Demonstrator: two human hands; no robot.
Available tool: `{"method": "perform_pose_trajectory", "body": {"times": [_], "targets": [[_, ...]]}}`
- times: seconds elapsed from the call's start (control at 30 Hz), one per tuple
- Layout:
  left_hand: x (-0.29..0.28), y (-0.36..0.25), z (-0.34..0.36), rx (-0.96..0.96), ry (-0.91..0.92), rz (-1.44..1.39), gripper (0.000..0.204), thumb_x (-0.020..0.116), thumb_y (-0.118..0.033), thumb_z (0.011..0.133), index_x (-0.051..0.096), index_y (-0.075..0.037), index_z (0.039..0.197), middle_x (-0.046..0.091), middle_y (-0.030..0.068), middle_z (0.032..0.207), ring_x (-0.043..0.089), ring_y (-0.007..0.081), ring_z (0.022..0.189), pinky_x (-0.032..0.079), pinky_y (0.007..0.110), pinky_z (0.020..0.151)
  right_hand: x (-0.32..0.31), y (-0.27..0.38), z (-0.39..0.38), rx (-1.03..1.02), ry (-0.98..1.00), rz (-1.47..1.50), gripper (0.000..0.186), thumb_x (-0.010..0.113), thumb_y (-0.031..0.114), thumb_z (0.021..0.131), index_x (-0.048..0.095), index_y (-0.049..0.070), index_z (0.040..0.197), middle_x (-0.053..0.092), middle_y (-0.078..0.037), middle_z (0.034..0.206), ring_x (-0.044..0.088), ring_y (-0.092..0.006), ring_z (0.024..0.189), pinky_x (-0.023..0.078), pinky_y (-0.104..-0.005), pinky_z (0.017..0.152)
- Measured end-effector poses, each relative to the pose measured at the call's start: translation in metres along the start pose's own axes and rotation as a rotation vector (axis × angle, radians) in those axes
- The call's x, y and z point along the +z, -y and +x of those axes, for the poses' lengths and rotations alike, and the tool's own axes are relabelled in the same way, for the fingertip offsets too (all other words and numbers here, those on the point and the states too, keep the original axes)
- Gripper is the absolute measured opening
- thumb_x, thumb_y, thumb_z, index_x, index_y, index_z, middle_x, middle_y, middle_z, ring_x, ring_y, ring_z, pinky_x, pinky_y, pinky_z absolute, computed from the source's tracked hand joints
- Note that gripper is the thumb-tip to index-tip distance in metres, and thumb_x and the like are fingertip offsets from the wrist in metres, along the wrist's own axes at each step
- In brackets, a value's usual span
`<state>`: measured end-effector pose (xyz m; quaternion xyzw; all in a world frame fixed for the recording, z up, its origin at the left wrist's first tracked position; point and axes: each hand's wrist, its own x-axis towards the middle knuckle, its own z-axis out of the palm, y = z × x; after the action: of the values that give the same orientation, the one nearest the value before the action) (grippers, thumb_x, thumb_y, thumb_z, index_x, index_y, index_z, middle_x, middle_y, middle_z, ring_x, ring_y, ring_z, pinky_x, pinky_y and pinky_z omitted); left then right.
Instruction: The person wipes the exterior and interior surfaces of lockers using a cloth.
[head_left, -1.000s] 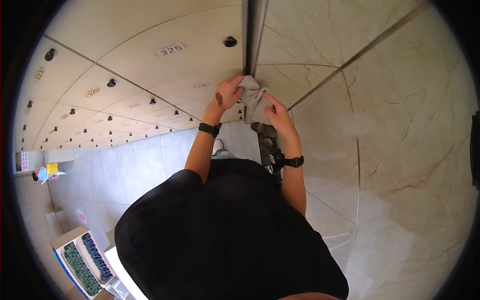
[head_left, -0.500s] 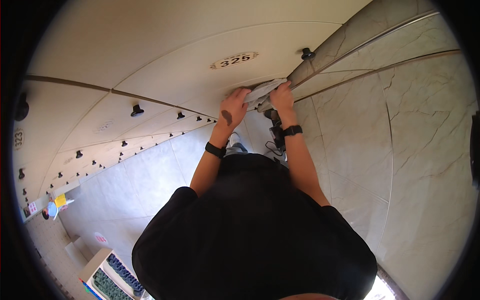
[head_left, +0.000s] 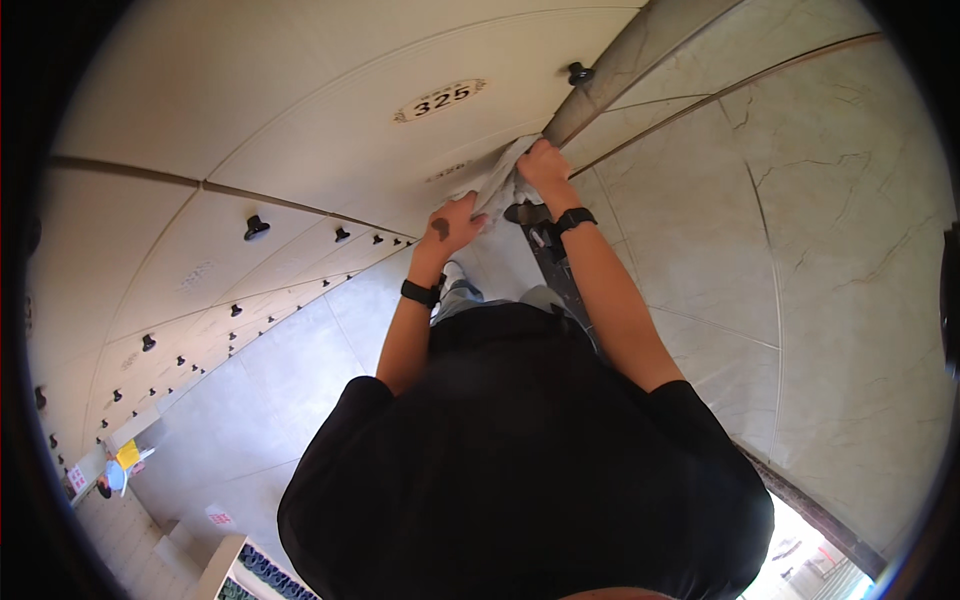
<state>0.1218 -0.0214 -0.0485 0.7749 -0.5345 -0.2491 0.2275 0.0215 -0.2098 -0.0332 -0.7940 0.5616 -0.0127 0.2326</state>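
I'm watching left hand (head_left: 453, 226) and right hand (head_left: 546, 167) grasping the cloth (head_left: 501, 176) — it's slanting more steeply than before.

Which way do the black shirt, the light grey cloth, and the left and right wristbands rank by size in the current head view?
Largest to smallest, as they look:
1. black shirt
2. light grey cloth, its visible part
3. left wristband and right wristband: too alike to rank

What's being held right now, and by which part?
A pale cloth, by both ends of its visible stretch: left grip at the lower end, right grip at the upper. Exact fingertip contact is hidden.
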Motion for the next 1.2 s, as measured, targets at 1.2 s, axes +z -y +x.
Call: {"method": "perform_pose_trajectory", "body": {"times": [1.2], "targets": [[0.016, -0.157, -0.092, 0.123, -0.451, -0.059, 0.030, 0.062, -0.009, 0.073, 0.061, -0.001, 0.101, 0.063, 0.0205, 0.090, 0.056, 0.0417, 0.089, 0.043, 0.047, 0.084, -0.061, -0.179, -0.119, -0.602, 0.863, 0.631, 0.041, 0.061, 0.022, 0.084, 0.061, -0.006, 0.114, 0.068, -0.015, 0.101, 0.062, -0.0191, 0.095, 0.048, -0.0318, 0.082]]}}
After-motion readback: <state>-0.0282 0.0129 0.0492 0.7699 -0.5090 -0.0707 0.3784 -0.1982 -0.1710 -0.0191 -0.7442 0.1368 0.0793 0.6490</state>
